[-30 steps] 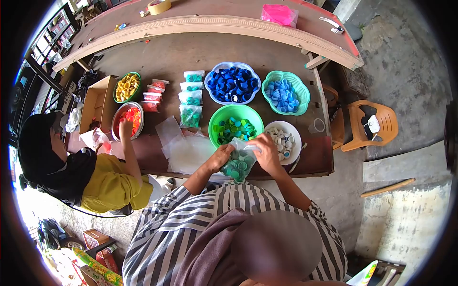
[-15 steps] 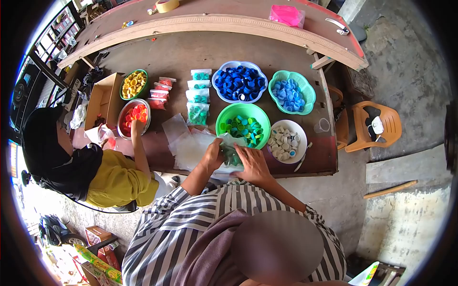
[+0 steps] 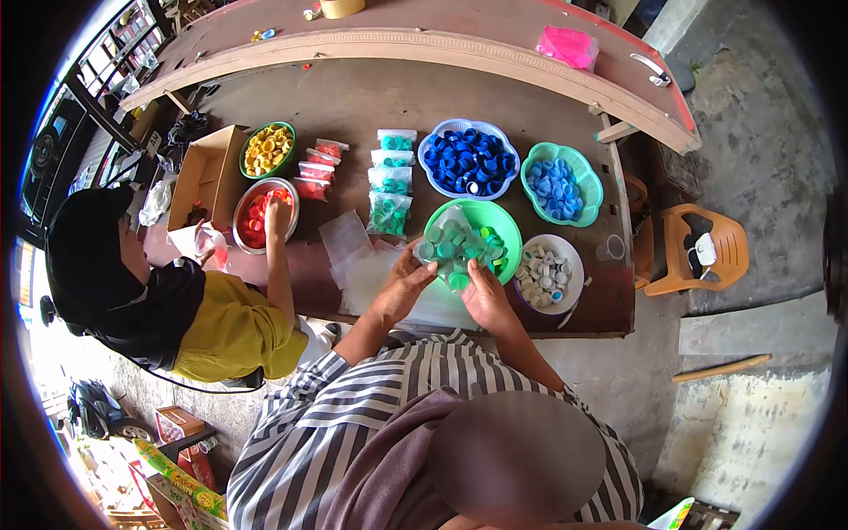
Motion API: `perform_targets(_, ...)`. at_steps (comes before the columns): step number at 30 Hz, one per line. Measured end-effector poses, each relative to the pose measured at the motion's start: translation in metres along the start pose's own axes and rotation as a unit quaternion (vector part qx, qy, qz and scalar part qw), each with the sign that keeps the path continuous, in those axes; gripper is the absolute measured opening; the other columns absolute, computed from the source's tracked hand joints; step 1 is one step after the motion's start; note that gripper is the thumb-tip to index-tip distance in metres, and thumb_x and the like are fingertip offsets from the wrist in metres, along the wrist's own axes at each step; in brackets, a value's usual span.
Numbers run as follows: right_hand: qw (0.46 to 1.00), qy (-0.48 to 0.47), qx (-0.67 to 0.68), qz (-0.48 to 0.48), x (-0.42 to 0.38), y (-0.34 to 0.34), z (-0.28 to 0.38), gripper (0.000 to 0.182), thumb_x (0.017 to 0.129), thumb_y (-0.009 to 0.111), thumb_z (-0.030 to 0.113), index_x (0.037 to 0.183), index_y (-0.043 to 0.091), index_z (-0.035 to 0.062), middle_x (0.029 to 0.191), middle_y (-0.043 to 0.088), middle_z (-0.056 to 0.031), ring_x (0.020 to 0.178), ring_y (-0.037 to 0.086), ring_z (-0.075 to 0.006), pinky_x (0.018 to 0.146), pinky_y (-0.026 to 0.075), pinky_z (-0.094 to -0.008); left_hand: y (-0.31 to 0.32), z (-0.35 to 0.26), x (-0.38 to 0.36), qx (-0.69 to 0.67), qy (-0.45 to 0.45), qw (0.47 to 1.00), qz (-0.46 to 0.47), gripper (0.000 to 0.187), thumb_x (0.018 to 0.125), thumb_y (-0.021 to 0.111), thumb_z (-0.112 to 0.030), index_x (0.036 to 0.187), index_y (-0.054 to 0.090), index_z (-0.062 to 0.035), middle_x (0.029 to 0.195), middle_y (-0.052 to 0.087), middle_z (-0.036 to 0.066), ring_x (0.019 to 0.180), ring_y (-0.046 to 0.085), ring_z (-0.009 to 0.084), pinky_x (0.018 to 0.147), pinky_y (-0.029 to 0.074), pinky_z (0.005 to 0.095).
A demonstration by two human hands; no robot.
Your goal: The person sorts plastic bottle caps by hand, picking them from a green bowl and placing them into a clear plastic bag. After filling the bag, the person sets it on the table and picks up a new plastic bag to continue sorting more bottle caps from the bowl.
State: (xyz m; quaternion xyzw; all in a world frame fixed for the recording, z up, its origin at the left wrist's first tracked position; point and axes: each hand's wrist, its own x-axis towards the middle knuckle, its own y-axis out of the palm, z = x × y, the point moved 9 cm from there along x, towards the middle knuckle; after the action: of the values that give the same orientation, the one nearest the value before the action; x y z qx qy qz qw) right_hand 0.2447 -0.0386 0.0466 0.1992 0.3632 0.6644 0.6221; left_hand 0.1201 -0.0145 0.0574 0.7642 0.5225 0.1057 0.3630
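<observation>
A clear plastic bag of green caps (image 3: 452, 245) is held up between both hands, over the near-left part of the green basin (image 3: 502, 231). My left hand (image 3: 406, 281) grips the bag's left side, and my right hand (image 3: 486, 296) pinches its lower right side. Green caps show in the basin behind the bag. Flat empty plastic bags (image 3: 375, 278) lie on the table beside my left hand. Filled bags of teal caps (image 3: 389, 181) stand in a column farther back.
Around the basin are a blue-cap basket (image 3: 470, 159), a light-blue-cap basket (image 3: 562, 189) and a white-cap bowl (image 3: 548, 272). At left, a co-worker (image 3: 221, 309) reaches into the red-cap bowl (image 3: 263, 216), near yellow caps (image 3: 268, 150) and a cardboard box (image 3: 201, 181).
Both hands have lifted the bag up over the basin, and its green caps now show clearly. The table and its containers have shifted slightly to the right in the view.
</observation>
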Motion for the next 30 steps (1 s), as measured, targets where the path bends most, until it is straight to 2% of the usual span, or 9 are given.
perform_targets(1, 1.000, 0.000, 0.011, 0.003, 0.001, 0.004, -0.005, 0.039, 0.101, 0.050, 0.025, 0.136, 0.044, 0.0080, 0.133, 0.052, -0.0009, 0.124, 0.048, -0.0169, 0.106, 0.036, -0.0381, -0.001, -0.003, 0.002, -0.023, 0.010, 1.000, -0.010, 0.065, 0.086, 0.071, -0.009, 0.141, 0.036, -0.0104, 0.136, 0.048, 0.005, 0.126, 0.046, 0.0198, 0.108, 0.037, 0.0375)
perform_targets(6, 1.000, 0.009, 0.026, -0.008, 0.011, 0.005, -0.028, 0.036, 0.102, 0.049, 0.024, 0.134, 0.045, 0.0083, 0.132, 0.053, -0.0011, 0.121, 0.050, -0.0159, 0.102, 0.039, -0.0371, -0.022, -0.005, 0.012, -0.030, 0.051, 0.998, -0.030, 0.054, 0.089, 0.068, -0.007, 0.135, 0.042, -0.0117, 0.131, 0.052, 0.004, 0.122, 0.050, 0.0176, 0.104, 0.042, 0.0352)
perform_targets(12, 0.965, 0.047, -0.257, 0.006, 0.032, -0.013, -0.035, 0.048, 0.098, 0.058, 0.034, 0.134, 0.043, 0.0068, 0.124, 0.054, -0.0034, 0.109, 0.054, -0.0144, 0.097, 0.043, -0.0345, -0.049, -0.004, 0.023, -0.013, 0.014, 0.997, -0.079, 0.037, 0.092, 0.065, -0.010, 0.125, 0.048, -0.0113, 0.119, 0.060, 0.002, 0.106, 0.060, 0.0152, 0.088, 0.052, 0.0359)
perform_targets(16, 0.976, 0.090, -0.194, -0.046, 0.044, -0.019, -0.034, 0.049, 0.096, 0.061, 0.030, 0.134, 0.042, 0.0064, 0.125, 0.055, -0.0068, 0.109, 0.057, -0.0166, 0.093, 0.043, -0.0325, -0.062, -0.029, 0.037, 0.007, 0.005, 0.996, -0.087, 0.033, 0.091, 0.066, -0.013, 0.120, 0.051, -0.0115, 0.114, 0.062, 0.001, 0.099, 0.063, 0.0145, 0.078, 0.055, 0.0355)
perform_targets(17, 0.970, 0.102, -0.210, -0.068, 0.046, -0.021, -0.031, 0.042, 0.099, 0.055, 0.021, 0.134, 0.042, 0.0022, 0.127, 0.054, -0.0097, 0.108, 0.057, -0.0195, 0.091, 0.046, -0.0326, -0.070, -0.039, 0.041, 0.026, 0.006, 0.993, -0.114, 0.031, 0.093, 0.062, -0.012, 0.122, 0.051, -0.0097, 0.112, 0.061, 0.004, 0.100, 0.062, 0.0145, 0.081, 0.053, 0.0346)
perform_targets(22, 0.955, 0.072, -0.273, -0.087, 0.055, -0.034, -0.014, 0.042, 0.099, 0.056, 0.020, 0.136, 0.043, 0.0053, 0.125, 0.057, -0.0090, 0.106, 0.058, -0.0173, 0.088, 0.046, -0.0304, -0.142, -0.108, 0.088, 0.097, 0.116, 0.973, -0.173, 0.024, 0.089, 0.067, -0.013, 0.111, 0.057, -0.0100, 0.098, 0.062, 0.000, 0.083, 0.060, 0.0095, 0.068, 0.049, 0.0270)
perform_targets(23, 0.951, 0.073, -0.283, -0.095, 0.056, -0.039, -0.012, 0.041, 0.098, 0.057, 0.020, 0.134, 0.046, 0.0049, 0.122, 0.058, -0.0087, 0.104, 0.059, -0.0164, 0.087, 0.046, -0.0294, -0.155, -0.125, 0.094, 0.113, 0.145, 0.954, -0.235, 0.021, 0.086, 0.072, -0.017, 0.102, 0.059, -0.0122, 0.083, 0.058, -0.006, 0.065, 0.049, 0.0023, 0.053, 0.035, 0.0196)
perform_targets(26, 0.945, 0.072, -0.294, -0.123, 0.054, -0.052, -0.007, 0.035, 0.097, 0.059, 0.021, 0.127, 0.053, 0.0038, 0.116, 0.062, -0.0072, 0.099, 0.061, -0.0142, 0.085, 0.047, -0.0275, -0.197, -0.157, 0.135, 0.122, 0.198, 0.941, -0.246, 0.020, 0.085, 0.073, -0.016, 0.099, 0.060, -0.0087, 0.080, 0.059, -0.005, 0.066, 0.051, 0.0043, 0.055, 0.039, 0.0215)
perform_targets(30, 0.935, 0.065, -0.309, -0.161, 0.049, -0.072, 0.003, 0.030, 0.097, 0.058, 0.017, 0.123, 0.056, 0.0029, 0.113, 0.064, -0.0070, 0.098, 0.061, -0.0139, 0.084, 0.048, -0.0278, -0.233, -0.179, 0.200, 0.136, 0.224, 0.946, -0.193, 0.024, 0.087, 0.070, -0.010, 0.106, 0.059, -0.0017, 0.097, 0.065, 0.003, 0.086, 0.061, 0.0120, 0.075, 0.048, 0.0265)
